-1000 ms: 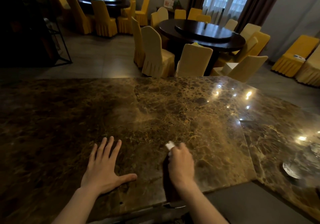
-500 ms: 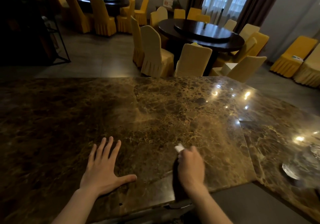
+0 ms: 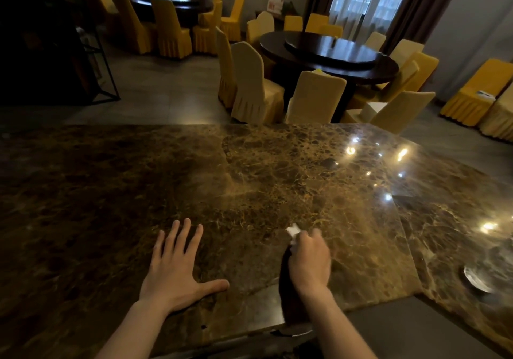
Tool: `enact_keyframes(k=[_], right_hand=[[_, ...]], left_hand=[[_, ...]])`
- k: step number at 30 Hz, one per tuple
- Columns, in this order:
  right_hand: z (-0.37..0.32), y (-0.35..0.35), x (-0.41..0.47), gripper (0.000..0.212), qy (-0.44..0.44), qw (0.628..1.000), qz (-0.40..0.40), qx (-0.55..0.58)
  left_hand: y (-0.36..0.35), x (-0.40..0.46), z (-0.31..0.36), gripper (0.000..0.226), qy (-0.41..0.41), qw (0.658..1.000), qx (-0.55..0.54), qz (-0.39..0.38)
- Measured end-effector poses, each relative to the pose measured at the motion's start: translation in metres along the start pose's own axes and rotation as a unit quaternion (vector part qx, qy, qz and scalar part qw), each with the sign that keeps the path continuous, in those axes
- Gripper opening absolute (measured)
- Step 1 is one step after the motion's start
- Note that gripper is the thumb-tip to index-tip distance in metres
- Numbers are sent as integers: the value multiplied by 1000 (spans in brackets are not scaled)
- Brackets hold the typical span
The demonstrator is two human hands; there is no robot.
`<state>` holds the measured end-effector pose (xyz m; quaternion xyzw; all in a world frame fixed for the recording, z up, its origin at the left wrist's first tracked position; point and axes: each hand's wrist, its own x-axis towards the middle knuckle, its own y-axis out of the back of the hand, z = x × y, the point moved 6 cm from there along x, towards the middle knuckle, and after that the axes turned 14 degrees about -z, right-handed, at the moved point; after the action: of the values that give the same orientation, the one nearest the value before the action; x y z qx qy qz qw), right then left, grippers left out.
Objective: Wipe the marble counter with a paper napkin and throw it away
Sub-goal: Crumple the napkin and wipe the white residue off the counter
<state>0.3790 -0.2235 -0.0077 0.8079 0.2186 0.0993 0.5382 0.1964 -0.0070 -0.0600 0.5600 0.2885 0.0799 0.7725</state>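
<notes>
A dark brown marble counter (image 3: 249,181) with gold veins fills the lower half of the head view. My right hand (image 3: 309,260) is closed on a small crumpled white paper napkin (image 3: 293,231), pressing it on the marble near the front edge; only a white corner shows past my fingers. My left hand (image 3: 173,271) lies flat on the counter to the left, palm down with fingers spread, holding nothing.
A second marble slab (image 3: 458,242) joins at the right, with a round glassy dish (image 3: 476,279) on it. Beyond the counter stand a round dark dining table (image 3: 330,53) and yellow-covered chairs (image 3: 249,86). A dark metal shelf frame (image 3: 105,61) is at far left.
My right hand has slid to the right along the counter with the napkin under it. My left hand has stayed flat in the same spot.
</notes>
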Motion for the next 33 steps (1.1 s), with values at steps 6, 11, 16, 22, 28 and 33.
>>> enact_keyframes(k=[6,11,16,22,28,33], right_hand=[[-68,-39,-31,5,225,968,-104,-31],[31,25,28,12,-32,999,-11,1],[-46,-25,-22,6,96,994,-54,0],[-6,-11,-25,8,103,992,-78,-11],[17,13,-2,9,-30,999,3,14],[-51,-34,-39,7,175,979,-107,-19]], left_hand=[[0,1,2,144,-6,1000,7,-7],[1,-1,1,142,-7,1000,9,-3],[0,1,2,142,-4,1000,9,-11],[-1,1,-1,141,1,1000,11,-17],[0,2,2,141,0,1000,6,-12],[-1,2,0,142,8,1000,14,-19]])
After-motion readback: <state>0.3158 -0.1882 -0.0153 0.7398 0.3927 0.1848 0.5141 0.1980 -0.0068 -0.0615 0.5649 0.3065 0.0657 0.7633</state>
